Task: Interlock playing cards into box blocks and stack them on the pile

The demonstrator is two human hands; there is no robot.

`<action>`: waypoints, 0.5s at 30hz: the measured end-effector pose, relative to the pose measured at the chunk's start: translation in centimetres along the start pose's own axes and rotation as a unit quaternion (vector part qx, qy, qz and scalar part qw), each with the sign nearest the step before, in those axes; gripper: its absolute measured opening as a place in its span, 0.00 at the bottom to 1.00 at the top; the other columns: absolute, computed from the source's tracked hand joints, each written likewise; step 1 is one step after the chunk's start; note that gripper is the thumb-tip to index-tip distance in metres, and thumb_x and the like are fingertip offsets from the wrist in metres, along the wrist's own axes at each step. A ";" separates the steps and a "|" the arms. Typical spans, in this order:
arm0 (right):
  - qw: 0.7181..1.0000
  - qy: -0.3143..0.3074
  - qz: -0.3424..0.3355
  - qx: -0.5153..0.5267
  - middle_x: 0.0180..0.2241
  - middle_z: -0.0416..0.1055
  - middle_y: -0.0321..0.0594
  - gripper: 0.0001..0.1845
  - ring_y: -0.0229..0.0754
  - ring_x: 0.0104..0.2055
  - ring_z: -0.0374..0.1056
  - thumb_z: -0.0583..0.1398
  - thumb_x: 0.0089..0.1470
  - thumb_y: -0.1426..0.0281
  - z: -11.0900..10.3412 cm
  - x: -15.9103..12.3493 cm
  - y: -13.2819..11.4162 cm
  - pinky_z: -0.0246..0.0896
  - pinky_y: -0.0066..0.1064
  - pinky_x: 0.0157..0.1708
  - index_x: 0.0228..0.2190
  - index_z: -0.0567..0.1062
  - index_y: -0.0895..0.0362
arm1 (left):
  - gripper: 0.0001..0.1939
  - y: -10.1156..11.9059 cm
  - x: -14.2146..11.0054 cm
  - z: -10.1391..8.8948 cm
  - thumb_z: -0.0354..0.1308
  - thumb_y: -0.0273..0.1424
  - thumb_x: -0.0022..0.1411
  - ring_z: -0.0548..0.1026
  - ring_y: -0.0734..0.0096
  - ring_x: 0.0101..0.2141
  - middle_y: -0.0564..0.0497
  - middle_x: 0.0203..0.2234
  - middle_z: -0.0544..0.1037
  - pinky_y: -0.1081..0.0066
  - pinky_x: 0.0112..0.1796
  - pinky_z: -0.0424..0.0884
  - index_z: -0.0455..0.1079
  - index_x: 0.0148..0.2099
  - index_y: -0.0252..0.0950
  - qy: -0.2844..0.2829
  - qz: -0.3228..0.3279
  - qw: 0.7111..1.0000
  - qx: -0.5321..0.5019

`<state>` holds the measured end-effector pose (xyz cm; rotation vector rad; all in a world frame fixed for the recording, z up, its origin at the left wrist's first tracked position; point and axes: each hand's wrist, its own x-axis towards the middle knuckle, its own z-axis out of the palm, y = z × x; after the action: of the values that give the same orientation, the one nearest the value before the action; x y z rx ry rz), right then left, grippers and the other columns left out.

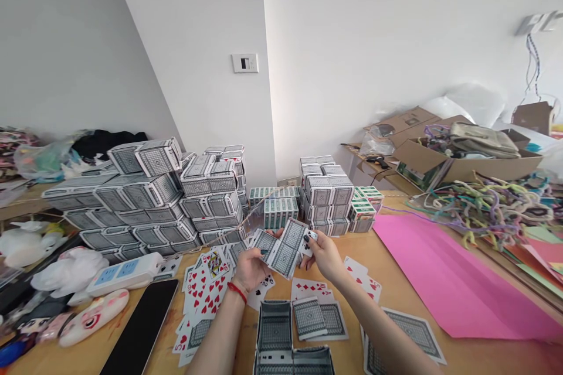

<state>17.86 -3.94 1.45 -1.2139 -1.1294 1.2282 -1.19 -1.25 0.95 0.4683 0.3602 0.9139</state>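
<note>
Holding the patterned card piece above the wooden table, the left hand grasps its left end and the right hand pinches its right end. The card piece is positioned between both hands, tilted. An open-topped card structure stands nearer the person; face-down cards lie just beside it, to the right. Face-up heart cards lie near the left wrist. Stacked card blocks stand behind, farther left.

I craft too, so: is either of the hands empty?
No, the left hand and right hand grip playing cards from opposite sides.
</note>
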 end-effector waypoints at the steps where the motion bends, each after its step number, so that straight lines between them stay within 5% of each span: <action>1: 1.000 -0.002 -0.003 0.001 0.11 0.65 0.27 0.13 0.42 0.14 0.69 0.49 0.50 0.58 0.0 0.0 0.0 0.59 0.27 0.12 0.31 0.59 0.56 | 0.14 0.0 0.0 -0.1 0.49 0.19 0.44 0.70 0.70 0.20 0.48 0.22 0.75 0.71 0.24 0.65 0.71 0.35 0.30 0.002 0.000 1.000 0.004; 6: 1.000 -0.009 -0.013 0.007 0.10 0.64 0.27 0.13 0.41 0.13 0.68 0.49 0.50 0.59 0.0 -0.1 0.0 0.58 0.26 0.12 0.31 0.59 0.55 | 0.11 -0.1 0.1 -0.5 0.49 0.18 0.44 0.69 0.72 0.19 0.49 0.20 0.74 0.70 0.24 0.64 0.71 0.30 0.29 0.006 0.001 1.000 0.011; 15: 1.000 0.006 0.003 -0.003 0.09 0.65 0.28 0.15 0.41 0.12 0.67 0.51 0.48 0.56 0.0 0.0 -0.1 0.58 0.26 0.12 0.30 0.60 0.56 | 0.14 -0.4 0.3 -1.3 0.50 0.20 0.46 0.71 0.72 0.21 0.49 0.25 0.76 0.72 0.25 0.65 0.70 0.36 0.31 -0.016 -0.003 1.000 0.019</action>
<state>17.83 -3.97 1.55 -1.2272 -1.1223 1.2217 -1.40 -0.91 -0.33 0.5163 0.3491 0.8948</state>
